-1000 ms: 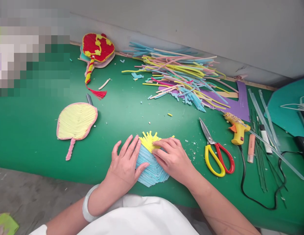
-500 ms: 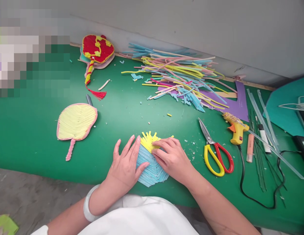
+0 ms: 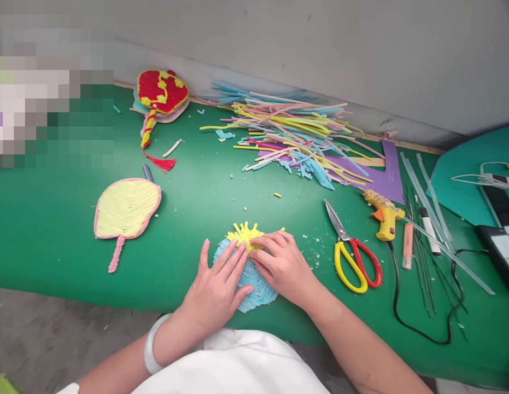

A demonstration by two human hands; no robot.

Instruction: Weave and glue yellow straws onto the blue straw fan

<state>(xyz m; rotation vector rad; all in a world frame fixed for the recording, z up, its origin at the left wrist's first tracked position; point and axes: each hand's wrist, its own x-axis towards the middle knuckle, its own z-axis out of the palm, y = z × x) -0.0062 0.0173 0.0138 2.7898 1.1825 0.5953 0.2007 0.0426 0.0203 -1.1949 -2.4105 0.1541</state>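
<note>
A half-made fan of blue strips (image 3: 254,287) with a yellow tuft (image 3: 244,233) at its top lies on the green table (image 3: 205,191) near the front edge. My left hand (image 3: 217,287) lies flat on its left side, fingers stretched out over the blue strips. My right hand (image 3: 281,265) rests on its right side, fingertips pressing where the yellow tuft meets the blue. Much of the fan is hidden under both hands.
A yellow fan with pink rim (image 3: 125,210) lies at the left, a red fan with tassel (image 3: 159,98) behind it. A heap of coloured strips (image 3: 291,137) fills the back. Scissors (image 3: 350,254), a yellow glue gun (image 3: 383,216) with black cord, and glue sticks (image 3: 432,213) lie at the right.
My left hand has shifted right, further onto the blue strips, and its fingers now lie nearer the yellow tuft. The view has tilted slightly.
</note>
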